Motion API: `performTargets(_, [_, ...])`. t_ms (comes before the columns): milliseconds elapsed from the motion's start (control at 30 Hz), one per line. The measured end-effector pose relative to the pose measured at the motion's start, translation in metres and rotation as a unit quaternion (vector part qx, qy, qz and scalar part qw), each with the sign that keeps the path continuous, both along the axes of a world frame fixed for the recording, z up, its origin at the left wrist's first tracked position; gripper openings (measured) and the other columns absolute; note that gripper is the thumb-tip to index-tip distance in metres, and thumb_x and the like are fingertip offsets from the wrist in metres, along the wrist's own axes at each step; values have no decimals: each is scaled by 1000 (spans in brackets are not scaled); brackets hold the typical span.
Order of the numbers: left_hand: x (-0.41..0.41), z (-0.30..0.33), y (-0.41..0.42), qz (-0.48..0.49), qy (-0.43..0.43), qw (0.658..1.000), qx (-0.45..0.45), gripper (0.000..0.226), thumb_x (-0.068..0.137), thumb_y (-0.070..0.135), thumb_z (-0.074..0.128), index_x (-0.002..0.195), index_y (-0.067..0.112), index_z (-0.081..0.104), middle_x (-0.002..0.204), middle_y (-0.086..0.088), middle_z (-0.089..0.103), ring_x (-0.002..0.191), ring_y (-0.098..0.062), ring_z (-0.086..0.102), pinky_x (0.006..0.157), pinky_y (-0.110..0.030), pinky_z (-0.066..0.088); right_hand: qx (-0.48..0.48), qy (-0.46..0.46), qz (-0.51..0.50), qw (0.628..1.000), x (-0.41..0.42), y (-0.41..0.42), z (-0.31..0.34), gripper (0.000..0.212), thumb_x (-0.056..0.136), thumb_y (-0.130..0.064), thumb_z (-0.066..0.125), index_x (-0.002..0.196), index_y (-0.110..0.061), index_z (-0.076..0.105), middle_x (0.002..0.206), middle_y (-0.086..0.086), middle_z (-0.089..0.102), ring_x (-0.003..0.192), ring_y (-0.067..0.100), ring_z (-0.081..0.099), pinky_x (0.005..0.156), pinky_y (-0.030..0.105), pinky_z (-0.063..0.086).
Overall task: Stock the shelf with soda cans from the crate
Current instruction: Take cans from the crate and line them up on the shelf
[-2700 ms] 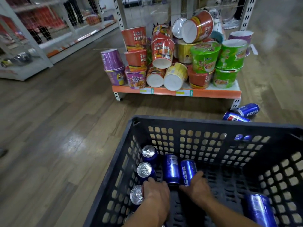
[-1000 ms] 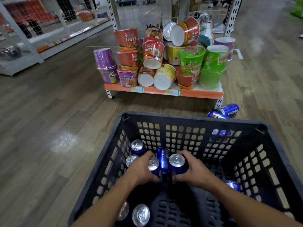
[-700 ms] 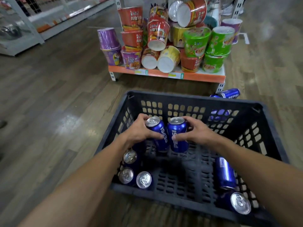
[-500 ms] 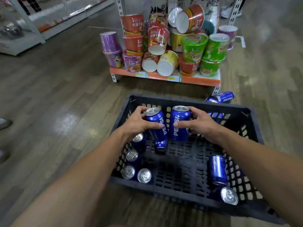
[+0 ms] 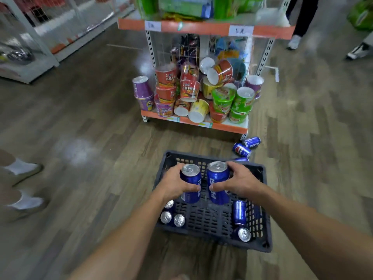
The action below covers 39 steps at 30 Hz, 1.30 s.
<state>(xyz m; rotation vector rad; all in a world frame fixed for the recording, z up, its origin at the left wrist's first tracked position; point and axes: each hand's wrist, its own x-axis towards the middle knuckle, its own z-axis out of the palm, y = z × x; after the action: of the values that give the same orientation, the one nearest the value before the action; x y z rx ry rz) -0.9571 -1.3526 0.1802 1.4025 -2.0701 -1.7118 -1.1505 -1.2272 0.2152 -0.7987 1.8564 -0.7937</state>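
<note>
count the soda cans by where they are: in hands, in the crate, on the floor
held cans: 2, one in the left hand, one in the right hand
crate cans: 5 visible in the crate
floor cans: 3, beside the shelf
total: 10

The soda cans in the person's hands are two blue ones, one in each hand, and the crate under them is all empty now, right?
Not quite. The head view shows the left hand and right hand each holding one blue can, but the crate is not empty: several cans are inside, some upright at its left and some at its right.
</note>
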Motion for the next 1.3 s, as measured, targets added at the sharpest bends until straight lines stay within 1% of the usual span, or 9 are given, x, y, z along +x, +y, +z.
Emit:
performTargets(267, [-17,212,-47,8,40,997,-64,61,60,7,94,111,20,63,102,8,72,94,-7,69,81,-22,55,-48,49,14,998,-3,-46,198,70,51,-20,96,112,-24,63,98,-10,74,88,5,70,82,30,59])
performTargets(400, [-18,322,-80,-4,44,990,-131,69,59,20,96,119,19,62,111,7,71,104,-10,67,93,-33,55,-87,62,12,994,-3,-75,297,69,53,-21,96,112,-25,61,101,-9,72,91,10,70,78,33,60])
performTargets(567, [-11,442,-106,-3,31,978,-204,61,62,23,95,111,20,59,101,12,64,96,-8,61,74,-15,46,-133,111,-2,985,0,-103,408,58,52,-26,95,101,-24,64,96,-6,73,89,13,70,81,37,60])
performTargets(667, [-8,493,-119,1,26,975,-221,63,60,22,96,112,20,62,110,6,69,103,-12,64,87,-26,52,-153,115,-4,981,-2,-116,455,60,52,-24,96,103,-23,65,96,-5,74,89,13,71,83,41,60])
performTargets(767, [-7,534,-129,5,31,972,-233,66,58,24,96,116,19,65,112,5,71,103,-11,66,93,-35,56,-171,108,-5,979,-4,-130,492,59,55,-22,96,104,-24,62,98,-4,73,90,14,71,85,42,60])
performTargets(833, [-7,557,-134,5,34,970,-239,63,61,21,95,116,16,64,111,3,71,100,-11,66,86,-30,55,-176,112,-5,978,-6,-140,511,62,55,-26,96,107,-21,63,100,-3,73,91,15,70,84,42,60])
performTargets(933, [-13,583,-143,13,25,964,-265,54,61,23,95,106,17,66,106,2,72,97,-14,67,84,-32,56,-191,140,2,972,-11,-154,535,63,54,-32,96,108,-21,64,100,-5,72,90,12,69,76,32,57])
performTargets(1133, [-25,604,-165,30,23,959,-281,46,57,27,95,94,21,69,96,6,74,90,-10,69,85,-38,58,-220,151,14,964,-28,-180,558,53,54,-31,96,94,-28,61,94,-8,72,85,7,68,78,33,59])
performTargets(1300, [-31,610,-189,28,22,959,-281,38,62,26,94,89,24,67,94,8,74,88,-6,68,84,-34,57,-209,182,20,961,-41,-212,565,64,52,-37,96,105,-22,64,96,-7,71,86,10,67,77,32,57])
